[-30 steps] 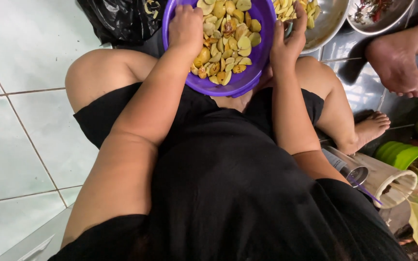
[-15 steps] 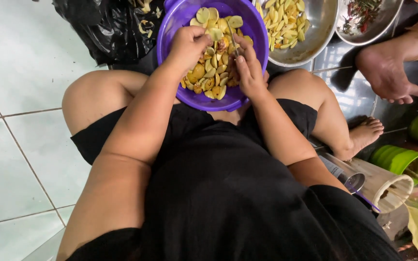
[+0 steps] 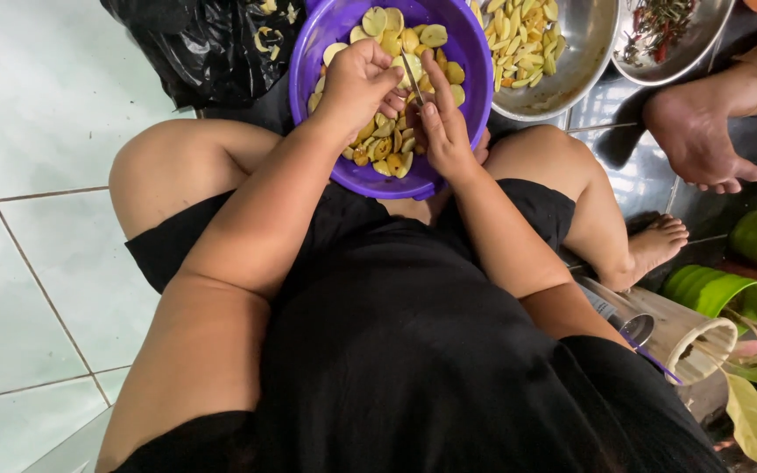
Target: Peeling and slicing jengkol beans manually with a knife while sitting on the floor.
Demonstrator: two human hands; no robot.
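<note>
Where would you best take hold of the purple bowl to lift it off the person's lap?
Probably by the rim of the purple bowl, at its bare left side and, opposite, its right side. The left hand and right hand work over the yellow pieces inside, with a small knife between them, blocking the near edge.

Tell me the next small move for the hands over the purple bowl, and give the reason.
Probably draw the knife blade down through the piece pinched between the two hands. The left hand and right hand meet over the purple bowl of yellow halved pieces, the blade upright between them, so a cut looks underway.
</note>
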